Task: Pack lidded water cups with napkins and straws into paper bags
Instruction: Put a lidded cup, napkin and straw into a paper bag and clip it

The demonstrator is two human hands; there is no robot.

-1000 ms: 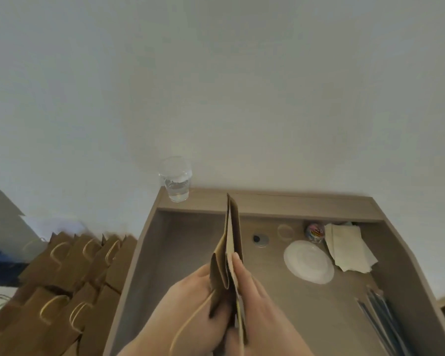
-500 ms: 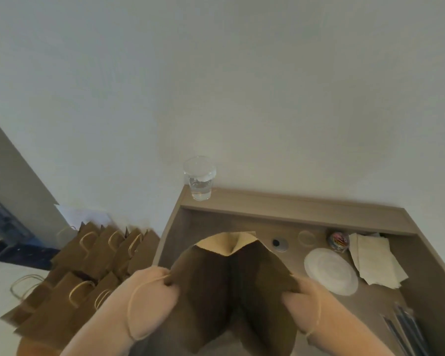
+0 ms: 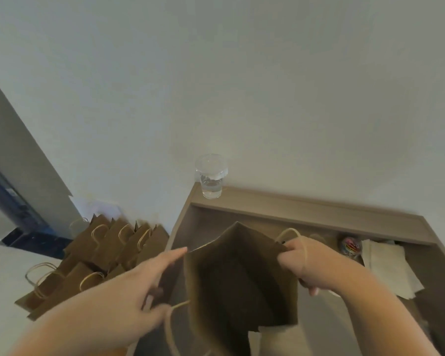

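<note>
We hold paper bag (image 3: 239,276) open at centre, over surface (image 3: 316,327). Right grip (image 3: 297,260) clenched on bag rim at 3 o'clock. Left grip (image 3: 139,286) released, fingers straight, tip at rim at 9 o'clock. Bag light, thin, creases easily: we judge rim best hold. Water cup (image 3: 211,176) at 12 o'clock, on surface's far edge: likely flimsy, sloshy; take low, gently.

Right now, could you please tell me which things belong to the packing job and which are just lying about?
Job: open paper bag, water cup, napkins, other paper bags.
Lying about: small multicoloured round object, white sheet by the wall.
</note>
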